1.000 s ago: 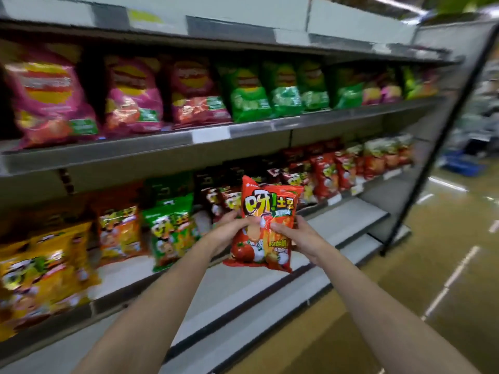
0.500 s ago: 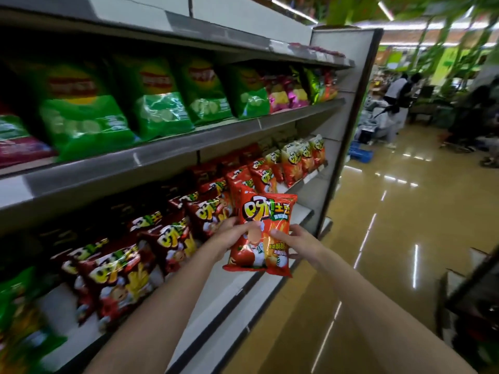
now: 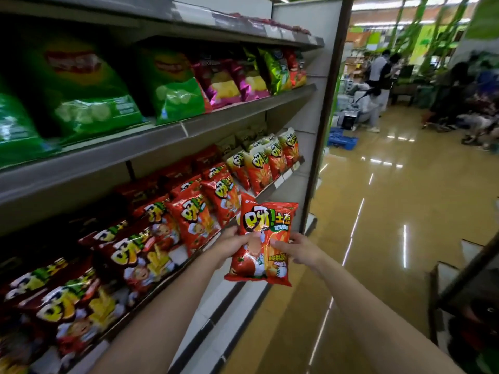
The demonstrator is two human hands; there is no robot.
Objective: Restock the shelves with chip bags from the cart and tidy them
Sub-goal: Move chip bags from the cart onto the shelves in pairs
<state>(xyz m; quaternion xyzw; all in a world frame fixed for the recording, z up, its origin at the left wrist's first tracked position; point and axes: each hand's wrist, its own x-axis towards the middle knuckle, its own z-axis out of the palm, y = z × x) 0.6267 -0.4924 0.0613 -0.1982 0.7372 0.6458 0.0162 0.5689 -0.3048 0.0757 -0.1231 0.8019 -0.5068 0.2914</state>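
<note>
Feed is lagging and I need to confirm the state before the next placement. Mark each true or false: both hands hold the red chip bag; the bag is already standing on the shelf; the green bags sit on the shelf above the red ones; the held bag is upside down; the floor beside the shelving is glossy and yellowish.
1. Both hands hold the red chip bag. True: left hand and right hand grip its sides.
2. The bag already stands on the shelf. False: it is held in the air in front of the lower shelf.
3. Green bags sit on the shelf above the red bags. True.
4. The held bag is upside down. False: its print reads upright.
5. The floor is glossy and yellowish. True.
</note>
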